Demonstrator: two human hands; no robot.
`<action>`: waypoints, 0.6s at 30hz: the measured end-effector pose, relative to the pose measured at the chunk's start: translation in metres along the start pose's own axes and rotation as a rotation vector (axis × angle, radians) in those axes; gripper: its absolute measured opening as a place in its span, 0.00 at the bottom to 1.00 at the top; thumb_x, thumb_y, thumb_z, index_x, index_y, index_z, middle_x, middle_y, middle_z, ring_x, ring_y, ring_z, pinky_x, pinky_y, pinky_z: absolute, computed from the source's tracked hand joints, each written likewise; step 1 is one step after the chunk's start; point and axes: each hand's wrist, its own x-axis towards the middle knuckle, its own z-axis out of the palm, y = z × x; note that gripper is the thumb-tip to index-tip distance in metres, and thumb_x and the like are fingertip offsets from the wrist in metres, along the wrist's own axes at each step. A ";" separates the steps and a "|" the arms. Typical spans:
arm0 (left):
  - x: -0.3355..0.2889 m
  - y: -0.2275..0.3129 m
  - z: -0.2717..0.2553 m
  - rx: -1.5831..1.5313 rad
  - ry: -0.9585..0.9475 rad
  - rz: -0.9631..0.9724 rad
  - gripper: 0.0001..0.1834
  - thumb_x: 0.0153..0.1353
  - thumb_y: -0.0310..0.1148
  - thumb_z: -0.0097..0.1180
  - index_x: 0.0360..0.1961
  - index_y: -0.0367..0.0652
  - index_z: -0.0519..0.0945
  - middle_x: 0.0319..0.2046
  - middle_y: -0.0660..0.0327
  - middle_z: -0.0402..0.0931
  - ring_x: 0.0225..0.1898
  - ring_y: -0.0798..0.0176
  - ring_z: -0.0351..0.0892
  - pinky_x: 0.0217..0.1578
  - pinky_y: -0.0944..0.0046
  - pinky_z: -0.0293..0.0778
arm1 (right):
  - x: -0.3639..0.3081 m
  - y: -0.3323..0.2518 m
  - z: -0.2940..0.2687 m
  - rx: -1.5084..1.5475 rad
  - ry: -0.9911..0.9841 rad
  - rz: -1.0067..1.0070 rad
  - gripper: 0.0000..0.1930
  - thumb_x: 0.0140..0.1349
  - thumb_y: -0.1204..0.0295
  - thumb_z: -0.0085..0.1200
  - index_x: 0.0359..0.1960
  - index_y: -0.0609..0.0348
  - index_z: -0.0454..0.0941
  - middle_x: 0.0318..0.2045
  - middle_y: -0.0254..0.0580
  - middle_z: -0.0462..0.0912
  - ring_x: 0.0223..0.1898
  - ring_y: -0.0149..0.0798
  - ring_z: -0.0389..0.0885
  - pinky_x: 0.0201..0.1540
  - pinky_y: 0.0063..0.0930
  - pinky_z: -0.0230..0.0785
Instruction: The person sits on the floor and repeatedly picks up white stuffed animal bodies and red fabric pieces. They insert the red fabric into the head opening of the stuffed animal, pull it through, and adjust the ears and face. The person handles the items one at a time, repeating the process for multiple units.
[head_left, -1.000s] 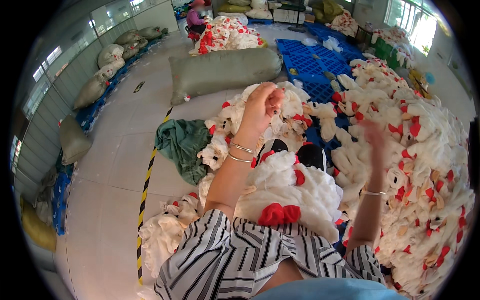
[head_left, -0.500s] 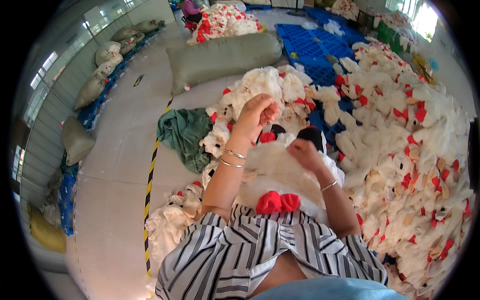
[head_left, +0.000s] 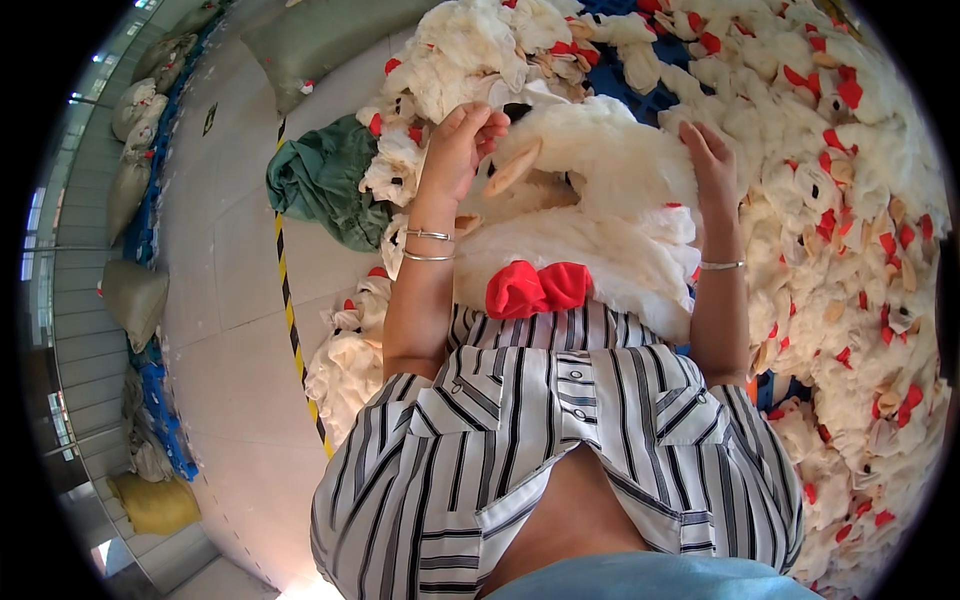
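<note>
A white, furry, unstuffed plush toy skin (head_left: 610, 150) spreads in front of me, with a tan ear (head_left: 516, 167) and a dark eye beside it. Nearer, across my lap, more white plush lies with a red bow (head_left: 538, 290); I cannot tell whether it is one piece with the other. My left hand (head_left: 462, 155) is raised at the left side of the plush, its fingers curled together; what they hold, if anything, is hidden. At the right edge of the fur, my right hand (head_left: 712, 165) has its bent fingers closed on the plush.
A large heap of white plush skins with red parts (head_left: 820, 190) fills the right side. More skins (head_left: 450, 60) lie beyond my hands. Left of them are a crumpled green cloth (head_left: 330, 180), a yellow-black floor stripe (head_left: 290, 310) and a big stuffed sack (head_left: 330, 40).
My hands have moved apart, the right one outward to the plush's right edge. The plush beyond my lap is now spread wider, its ear showing. The view has tipped downward.
</note>
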 end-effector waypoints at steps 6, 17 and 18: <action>-0.016 -0.033 -0.015 0.273 -0.041 -0.258 0.25 0.64 0.53 0.53 0.50 0.44 0.75 0.46 0.63 0.77 0.44 0.73 0.74 0.43 0.71 0.70 | -0.015 0.039 -0.031 -0.115 -0.275 0.125 0.19 0.63 0.57 0.58 0.40 0.65 0.79 0.36 0.32 0.80 0.35 0.26 0.76 0.40 0.23 0.68; 0.011 -0.022 0.051 0.216 0.030 -0.154 0.22 0.59 0.41 0.56 0.48 0.33 0.78 0.36 0.59 0.81 0.36 0.65 0.80 0.38 0.65 0.75 | -0.092 -0.060 0.094 -0.553 -0.940 -0.196 0.26 0.54 0.55 0.63 0.38 0.69 0.74 0.31 0.66 0.78 0.34 0.59 0.80 0.38 0.44 0.70; 0.010 -0.011 0.049 0.227 0.088 -0.074 0.20 0.57 0.38 0.54 0.46 0.33 0.78 0.34 0.59 0.80 0.34 0.65 0.79 0.35 0.65 0.75 | -0.088 -0.073 0.089 -0.614 -1.051 -0.203 0.24 0.56 0.57 0.62 0.39 0.71 0.74 0.30 0.61 0.79 0.32 0.49 0.81 0.37 0.39 0.71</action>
